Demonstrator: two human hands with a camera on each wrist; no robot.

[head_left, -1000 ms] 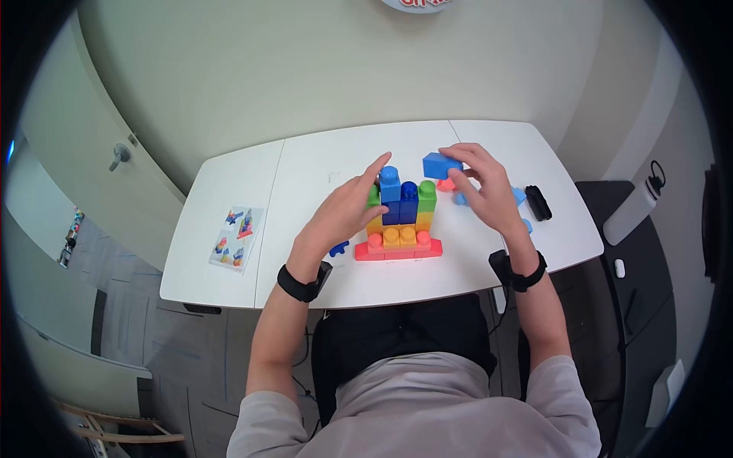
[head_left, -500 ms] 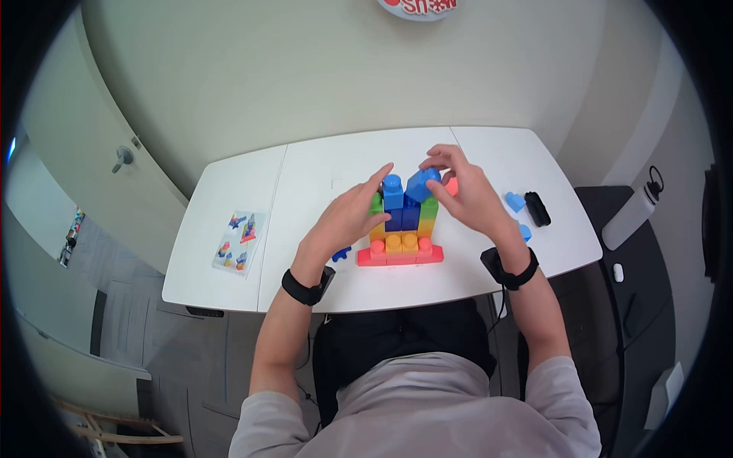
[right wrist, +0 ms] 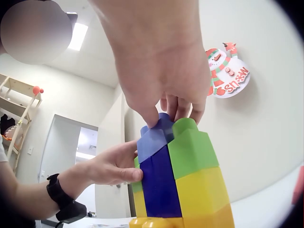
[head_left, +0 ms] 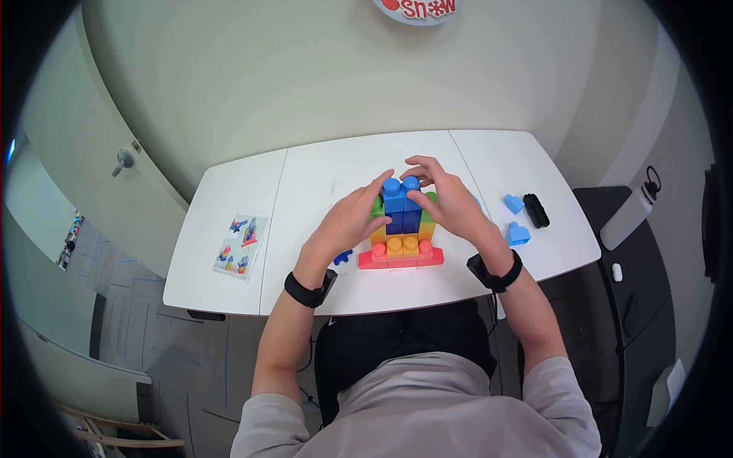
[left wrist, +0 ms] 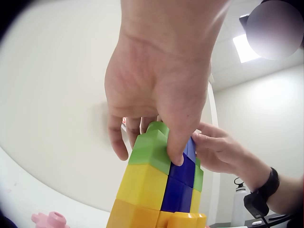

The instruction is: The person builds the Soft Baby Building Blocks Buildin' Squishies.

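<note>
Room: pale wall with a round snow sign beyond the far edge of a white bench; door at left.
Block tower: upright on the middle of the bench; red base, orange and yellow blocks above, green-topped sides, dark blue centre.
Top: two light blue blocks side by side, the left block and the right block, over the dark blue ones.
Right hand: fingers bent, thumb in front and fingertips behind, pinching the right block.
Left hand: partly closed round the tower's left side, thumb against the dark blue front, fingers behind the green block.
Wrists: a black band with a small device on each.
Left on the bench: picture sheet; dark blue piece nearer the tower.
Right on the bench: far blue piece, just beside a black case; near blue piece.
Farther right: white bottle on a dark side table.
</note>
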